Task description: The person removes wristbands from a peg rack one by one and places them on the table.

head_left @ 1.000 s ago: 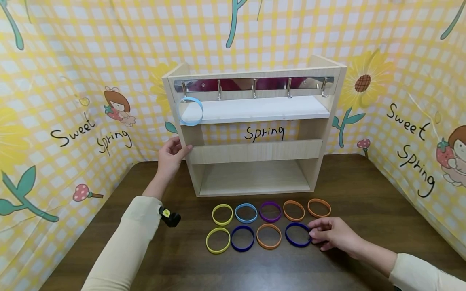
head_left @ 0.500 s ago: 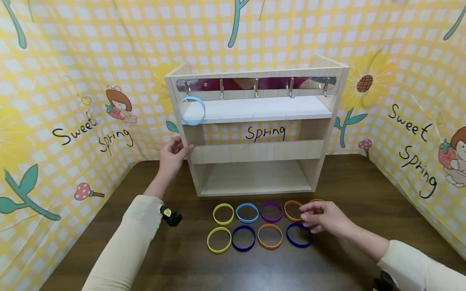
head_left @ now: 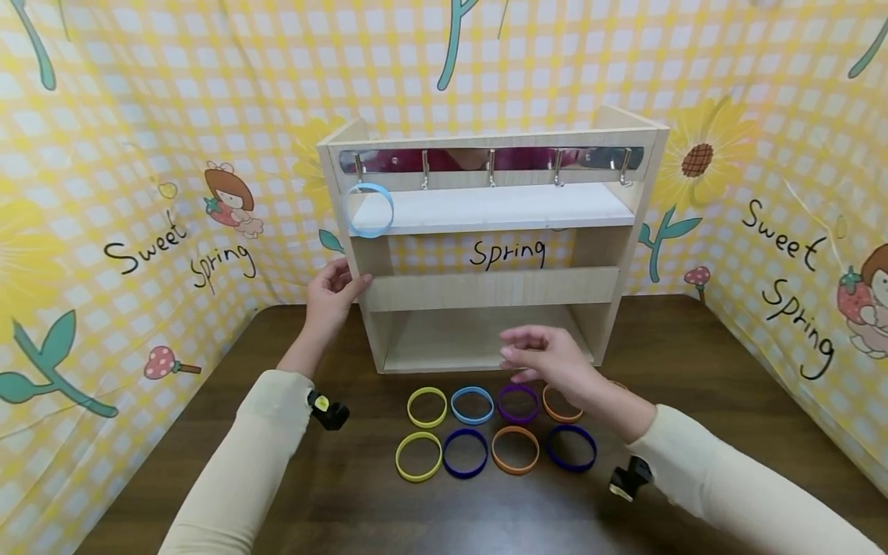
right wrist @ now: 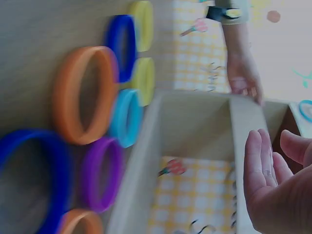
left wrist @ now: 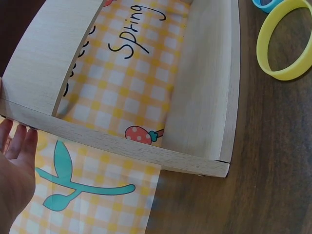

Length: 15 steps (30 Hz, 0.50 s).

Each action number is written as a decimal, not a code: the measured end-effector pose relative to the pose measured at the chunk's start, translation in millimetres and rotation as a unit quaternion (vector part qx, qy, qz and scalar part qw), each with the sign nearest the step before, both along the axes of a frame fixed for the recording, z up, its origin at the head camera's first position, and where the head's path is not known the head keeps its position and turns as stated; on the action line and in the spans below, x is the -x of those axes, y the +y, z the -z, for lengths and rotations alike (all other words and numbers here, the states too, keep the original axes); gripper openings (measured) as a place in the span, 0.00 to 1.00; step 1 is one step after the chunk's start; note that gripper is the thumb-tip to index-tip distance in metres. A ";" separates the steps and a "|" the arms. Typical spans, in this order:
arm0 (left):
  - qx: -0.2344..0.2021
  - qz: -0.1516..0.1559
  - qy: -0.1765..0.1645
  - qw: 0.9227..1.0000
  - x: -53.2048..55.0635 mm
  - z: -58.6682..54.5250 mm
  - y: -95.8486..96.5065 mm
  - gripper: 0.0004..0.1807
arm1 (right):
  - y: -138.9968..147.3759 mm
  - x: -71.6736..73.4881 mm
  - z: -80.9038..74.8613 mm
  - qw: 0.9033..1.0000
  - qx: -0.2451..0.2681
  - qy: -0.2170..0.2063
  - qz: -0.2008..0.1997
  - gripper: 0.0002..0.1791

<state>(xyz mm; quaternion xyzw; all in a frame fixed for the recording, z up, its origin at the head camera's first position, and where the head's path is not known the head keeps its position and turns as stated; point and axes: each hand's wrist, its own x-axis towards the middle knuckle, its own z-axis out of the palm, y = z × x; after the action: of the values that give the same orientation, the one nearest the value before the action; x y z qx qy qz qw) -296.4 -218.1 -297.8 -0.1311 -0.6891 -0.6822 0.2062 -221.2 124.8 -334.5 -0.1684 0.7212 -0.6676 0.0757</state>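
My left hand (head_left: 333, 297) holds the left side panel of a small wooden shelf (head_left: 492, 290), thumb at the front edge and fingers along the outer side. In the left wrist view, fingertips (left wrist: 29, 139) touch that panel. My right hand (head_left: 551, 358) is in the air in front of the shelf's lower opening, fingers loosely bent, holding nothing. Below it lie a purple wristband (head_left: 517, 405) and an orange wristband (head_left: 560, 403), the latter partly covered by the hand. A light blue wristband (head_left: 390, 212) hangs from the leftmost hook of the metal hook strip (head_left: 458, 160).
Two rows of wristbands lie before the shelf, among them yellow (head_left: 419, 457), blue (head_left: 472, 405), dark blue (head_left: 572, 449) and orange (head_left: 516, 450) ones. Another orange band is mostly behind the right forearm. Checked cloth (head_left: 444, 62) surrounds the brown table (head_left: 333, 493).
My right hand has left the dark blue wristband at the right end and moved left and up toward the shelf, with nothing in it. The left hand stays on the panel.
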 end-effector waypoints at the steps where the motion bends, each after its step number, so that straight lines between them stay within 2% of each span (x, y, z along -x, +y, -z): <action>1: 0.001 -0.001 0.000 1.000 0.0 -0.3 0.0 0.23 | -6.1 2.0 -4.5 1.000 0.007 0.002 0.001 0.20; 7: 0.012 -0.008 -0.001 1.000 -0.2 -0.8 0.3 0.23 | -39.6 13.3 -30.5 0.999 0.038 0.014 -0.004 0.20; 15: 0.003 -0.003 0.006 1.000 1.8 1.3 0.1 0.22 | -77.5 25.0 -61.6 0.996 0.081 0.025 -0.028 0.21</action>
<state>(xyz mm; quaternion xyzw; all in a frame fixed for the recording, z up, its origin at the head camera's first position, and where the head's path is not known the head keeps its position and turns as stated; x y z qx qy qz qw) -298.2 -218.0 -299.1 -0.1341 -0.6902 -0.6787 0.2121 -246.3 47.2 -272.8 -0.2107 0.6619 -0.7167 0.0619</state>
